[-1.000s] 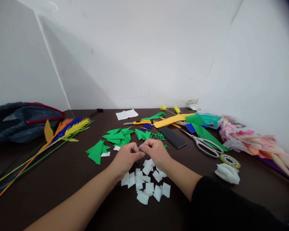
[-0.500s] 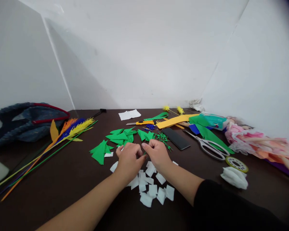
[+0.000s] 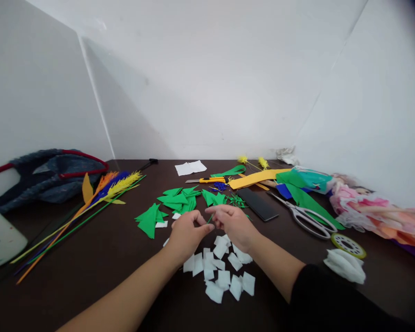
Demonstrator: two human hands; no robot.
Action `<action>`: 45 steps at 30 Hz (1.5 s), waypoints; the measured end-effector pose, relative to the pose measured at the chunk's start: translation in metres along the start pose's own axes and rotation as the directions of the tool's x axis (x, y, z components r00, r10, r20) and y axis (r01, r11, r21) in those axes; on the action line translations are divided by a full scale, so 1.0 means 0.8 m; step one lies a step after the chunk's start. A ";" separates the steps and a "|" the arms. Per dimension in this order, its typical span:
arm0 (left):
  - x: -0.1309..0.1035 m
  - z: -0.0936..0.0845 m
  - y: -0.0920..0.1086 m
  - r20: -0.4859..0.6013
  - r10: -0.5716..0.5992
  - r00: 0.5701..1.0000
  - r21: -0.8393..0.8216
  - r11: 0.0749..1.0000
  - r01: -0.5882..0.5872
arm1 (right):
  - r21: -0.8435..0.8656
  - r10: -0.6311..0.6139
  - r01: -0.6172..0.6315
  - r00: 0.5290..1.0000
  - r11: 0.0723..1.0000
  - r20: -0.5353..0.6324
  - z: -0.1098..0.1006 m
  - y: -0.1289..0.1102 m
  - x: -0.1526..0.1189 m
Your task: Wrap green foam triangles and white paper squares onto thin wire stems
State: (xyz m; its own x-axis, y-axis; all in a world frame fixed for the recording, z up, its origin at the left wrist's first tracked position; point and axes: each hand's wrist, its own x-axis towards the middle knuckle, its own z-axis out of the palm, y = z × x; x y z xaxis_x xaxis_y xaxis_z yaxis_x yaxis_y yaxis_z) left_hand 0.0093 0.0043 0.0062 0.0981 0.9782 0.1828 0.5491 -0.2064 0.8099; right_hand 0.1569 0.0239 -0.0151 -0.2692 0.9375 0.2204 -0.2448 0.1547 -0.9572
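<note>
My left hand is closed in a pinch, with its thumb tip near a thin green strip. Opposite it, my right hand curls its fingers on the same strip, the index finger stretched towards the left hand. Most of the strip is hidden by the fingers. Under and in front of both hands lie several small white tissue-like squares. Just beyond them are green paper triangles and a heap of thin green twisted pieces.
At the back lie a yellow cutter knife with its blade out, and a white sheet. On the right are a black phone, scissors, a tape roll and dolls. Colourful paper stems lie left.
My right index finger has stretched out from its curled position, and the hands have shifted slightly on the green strip. The whole view has moved a little, so everything appears farther right.
</note>
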 end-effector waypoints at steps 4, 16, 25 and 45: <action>0.000 -0.003 -0.003 0.052 0.034 0.998 -0.135 0.990 -0.026 | -0.201 -0.087 0.075 0.995 0.977 -0.055 0.008 -0.003 -0.003; -0.012 -0.004 0.007 -0.019 0.217 0.976 0.215 0.954 -0.208 | -0.675 -0.386 0.201 0.913 0.710 -0.134 0.023 -0.009 -0.008; -0.008 -0.013 -0.006 0.168 0.108 0.980 -0.228 0.971 -0.068 | 0.047 0.002 -0.003 1.000 0.999 0.007 0.011 -0.013 -0.011; -0.017 -0.011 0.010 0.055 0.257 0.965 0.140 0.955 -0.262 | -0.581 -0.285 0.187 0.955 0.792 -0.081 0.030 -0.012 -0.011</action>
State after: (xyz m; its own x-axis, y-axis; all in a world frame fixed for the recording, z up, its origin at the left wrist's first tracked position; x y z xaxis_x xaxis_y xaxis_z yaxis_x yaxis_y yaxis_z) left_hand 0.0050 -0.0111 0.0151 0.2817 0.8919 0.3537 0.6145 -0.4508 0.6475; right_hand 0.1397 0.0066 -0.0033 -0.1124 0.8765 0.4681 0.2973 0.4791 -0.8259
